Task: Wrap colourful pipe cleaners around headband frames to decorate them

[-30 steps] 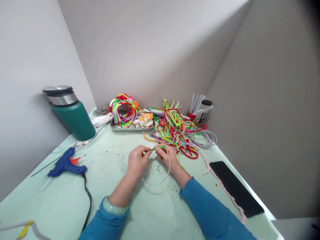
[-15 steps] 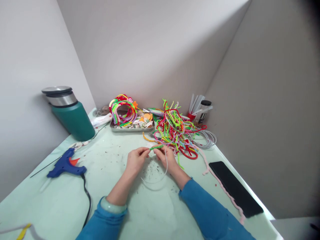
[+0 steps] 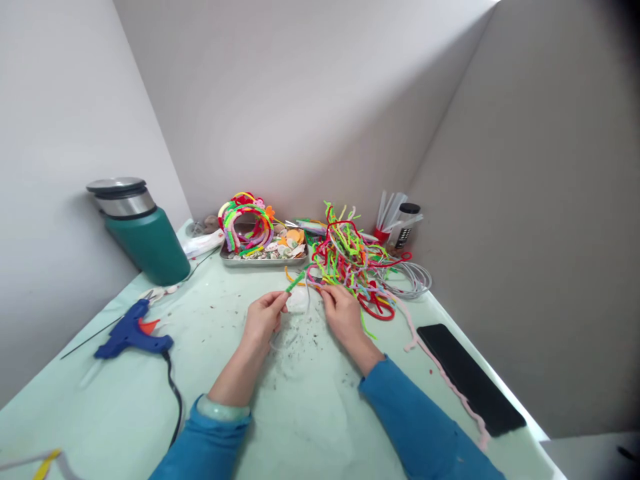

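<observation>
My left hand [image 3: 263, 319] pinches a thin white hairband [image 3: 278, 343] whose end is wrapped in a green pipe cleaner [image 3: 295, 281]. The green end points up and to the right, and the bare white arc curves down under the hand. My right hand [image 3: 341, 311] is off the band, about a hand's width to the right. Its fingers are spread, with the tips touching the near edge of a tangled pile of coloured pipe cleaners [image 3: 350, 257]. Both forearms are in blue sleeves, and a pale green bangle [image 3: 223, 409] sits on the left wrist.
On the pale green table [image 3: 300, 427]: a metal tray [image 3: 265, 259] of wrapped hairbands [image 3: 247, 220] at the back, a teal flask [image 3: 150, 243] and blue glue gun [image 3: 131, 333] with its black cord at left, a black phone [image 3: 470, 377], pink pipe cleaner [image 3: 445, 373] and white cable coil [image 3: 413, 277] at right.
My right hand has let go of the green-wrapped band and moved right to the pile's edge. My left hand has turned the band so its green end points up.
</observation>
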`<action>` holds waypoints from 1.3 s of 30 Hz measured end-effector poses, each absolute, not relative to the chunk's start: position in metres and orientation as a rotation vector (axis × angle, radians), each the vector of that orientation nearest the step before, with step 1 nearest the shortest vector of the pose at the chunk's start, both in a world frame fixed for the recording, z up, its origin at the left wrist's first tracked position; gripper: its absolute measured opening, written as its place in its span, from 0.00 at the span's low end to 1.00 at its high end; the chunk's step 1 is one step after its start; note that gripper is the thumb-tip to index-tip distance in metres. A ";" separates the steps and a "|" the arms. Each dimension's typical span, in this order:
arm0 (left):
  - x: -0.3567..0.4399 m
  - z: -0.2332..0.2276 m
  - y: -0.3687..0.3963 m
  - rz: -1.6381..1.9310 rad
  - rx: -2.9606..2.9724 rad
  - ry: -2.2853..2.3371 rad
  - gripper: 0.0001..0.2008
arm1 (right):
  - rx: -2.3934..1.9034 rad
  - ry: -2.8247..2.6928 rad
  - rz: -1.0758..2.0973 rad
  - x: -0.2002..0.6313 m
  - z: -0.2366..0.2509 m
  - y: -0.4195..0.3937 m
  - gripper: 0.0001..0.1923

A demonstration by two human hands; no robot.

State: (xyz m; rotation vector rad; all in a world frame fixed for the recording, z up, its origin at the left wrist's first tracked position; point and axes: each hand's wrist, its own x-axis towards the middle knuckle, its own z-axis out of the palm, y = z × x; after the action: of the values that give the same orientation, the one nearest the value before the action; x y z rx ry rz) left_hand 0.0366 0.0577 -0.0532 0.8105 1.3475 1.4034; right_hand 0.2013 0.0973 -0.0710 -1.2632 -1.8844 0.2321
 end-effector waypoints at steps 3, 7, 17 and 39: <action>0.036 -0.053 0.057 1.406 0.788 1.319 0.18 | -1.468 -1.991 0.087 0.204 -0.072 0.099 0.11; 0.036 -0.053 0.057 1.394 0.805 1.333 0.17 | -1.627 -2.152 -0.020 0.200 -0.073 0.097 0.09; 0.037 -0.053 0.055 1.226 0.966 1.381 0.19 | -1.503 -2.045 0.151 0.200 -0.075 0.099 0.05; 0.047 -0.048 0.047 0.899 1.284 1.254 0.20 | -0.865 -1.111 1.695 0.192 -0.068 0.100 0.12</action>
State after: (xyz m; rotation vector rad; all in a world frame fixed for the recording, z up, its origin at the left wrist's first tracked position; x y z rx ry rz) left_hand 0.0471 0.0469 -0.0480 1.2842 1.2536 0.8992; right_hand 0.1922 0.1003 -0.0684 -0.8649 -1.1106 1.6947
